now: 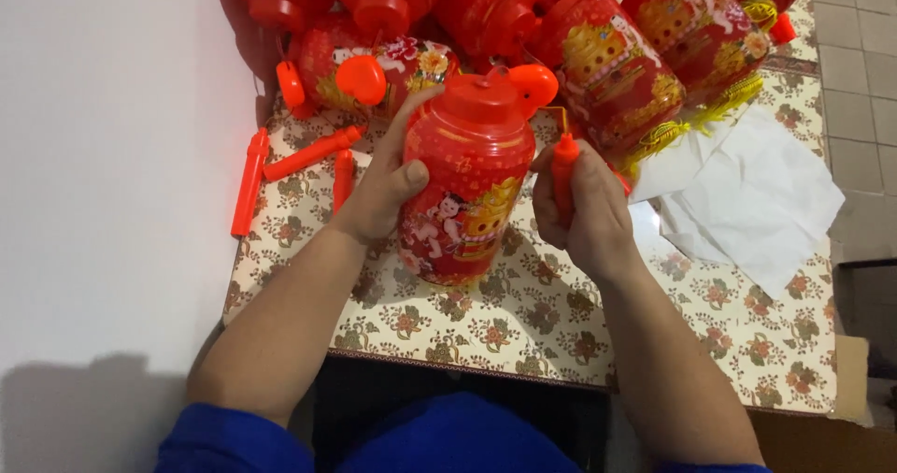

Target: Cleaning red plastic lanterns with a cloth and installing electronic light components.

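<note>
Over the table [561,333], left hand [383,188] gripping lantern [462,188], right hand [584,211] clutching handle [564,169]

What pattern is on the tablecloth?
Cream tablecloth with red-and-green flowers, clearest in the head view.

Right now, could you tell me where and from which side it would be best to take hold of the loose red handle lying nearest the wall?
Probably grip the red handle around its middle, coming from above with fingers closing across its narrow width. It lies flat and nearly lengthwise at the tablecloth edge, clear of the other handles, so its long sides look open.
</note>
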